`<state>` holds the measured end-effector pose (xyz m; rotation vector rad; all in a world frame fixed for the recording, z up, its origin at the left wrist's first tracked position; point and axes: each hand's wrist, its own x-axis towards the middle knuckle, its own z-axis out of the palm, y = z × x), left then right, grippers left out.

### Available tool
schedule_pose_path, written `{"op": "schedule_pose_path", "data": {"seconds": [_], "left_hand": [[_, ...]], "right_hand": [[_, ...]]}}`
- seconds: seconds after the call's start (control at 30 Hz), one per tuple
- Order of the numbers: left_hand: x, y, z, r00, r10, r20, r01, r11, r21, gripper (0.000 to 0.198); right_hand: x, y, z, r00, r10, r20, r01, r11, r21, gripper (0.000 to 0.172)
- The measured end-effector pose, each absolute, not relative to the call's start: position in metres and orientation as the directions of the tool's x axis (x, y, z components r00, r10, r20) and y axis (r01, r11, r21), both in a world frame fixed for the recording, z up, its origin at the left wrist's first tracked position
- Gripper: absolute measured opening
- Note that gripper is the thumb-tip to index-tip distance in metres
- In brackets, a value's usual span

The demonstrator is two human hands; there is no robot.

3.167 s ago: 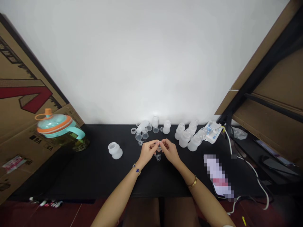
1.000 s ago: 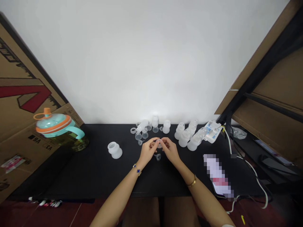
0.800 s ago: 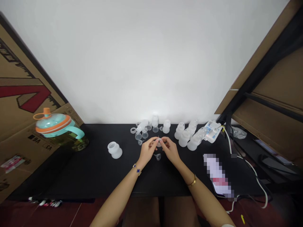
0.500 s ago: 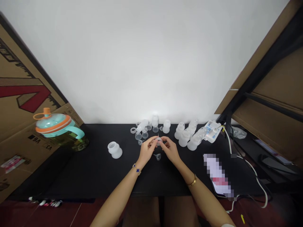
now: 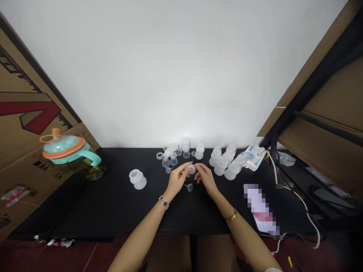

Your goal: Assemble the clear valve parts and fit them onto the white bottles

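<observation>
My left hand [image 5: 178, 177] pinches a translucent bottle collar [image 5: 191, 169] between thumb and fingers; a thin clear tip, seemingly of a teat, sticks up from it. Close at the collar's right side is my right hand [image 5: 205, 179], its fingers loosely bent and apart; whether a fingertip touches the collar I cannot make out. Below them on the black table [image 5: 113, 211] lies a clear bottle teat [image 5: 189, 187]. An uncapped white bottle body [image 5: 138, 179] stands to the left. Behind my hands are loose clear collars [image 5: 166, 162] and more teats.
Several capped bottles [image 5: 221, 165] stand together at the right, with white bottle bodies [image 5: 199, 151] near the wall. A phone [image 5: 262, 211], white cable [image 5: 304, 206] and white-and-blue packet [image 5: 254, 156] lie farther right. At left stands a big turquoise-lidded jug [image 5: 70, 155] beside a cardboard box [image 5: 22, 170].
My right hand has eased off the collar a little to the right, its fingers loosening. The collar stays in my left hand and now shows more fully.
</observation>
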<state>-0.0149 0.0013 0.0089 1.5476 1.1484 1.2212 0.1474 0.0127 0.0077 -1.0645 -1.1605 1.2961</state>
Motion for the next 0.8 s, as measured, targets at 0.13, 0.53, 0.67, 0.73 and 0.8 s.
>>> {"op": "schedule_pose_path", "data": {"seconds": [0.13,0.53,0.67,0.73,0.8], "left_hand": [[-0.0142,0.0015,0.0077,0.123,0.967,0.223,0.146,-0.240,0.960,0.049],[-0.0137,0.0019,0.0062,0.162,0.954,0.253,0.149,-0.277,0.949,0.046],[-0.0122,-0.0003,0.0089,0.162,0.957,0.239,0.166,-0.265,0.950,0.042],[-0.0114,-0.0019,0.0106,0.170,0.956,0.239,0.173,-0.268,0.948,0.040],[-0.0108,-0.0035,0.0124,0.195,0.951,0.239,0.173,-0.273,0.946,0.041]], "right_hand": [[0.1487,0.0118,0.0097,-0.079,0.994,-0.082,-0.190,-0.095,-0.977,0.041],[0.1531,0.0136,0.0037,-0.193,0.967,-0.166,-0.295,-0.219,-0.930,0.037],[0.1532,0.0127,0.0056,-0.218,0.958,-0.188,-0.310,-0.251,-0.917,0.036],[0.1533,0.0123,0.0066,-0.234,0.951,-0.201,-0.301,-0.268,-0.915,0.034],[0.1537,0.0121,0.0072,-0.249,0.945,-0.211,-0.295,-0.281,-0.913,0.034]]}}
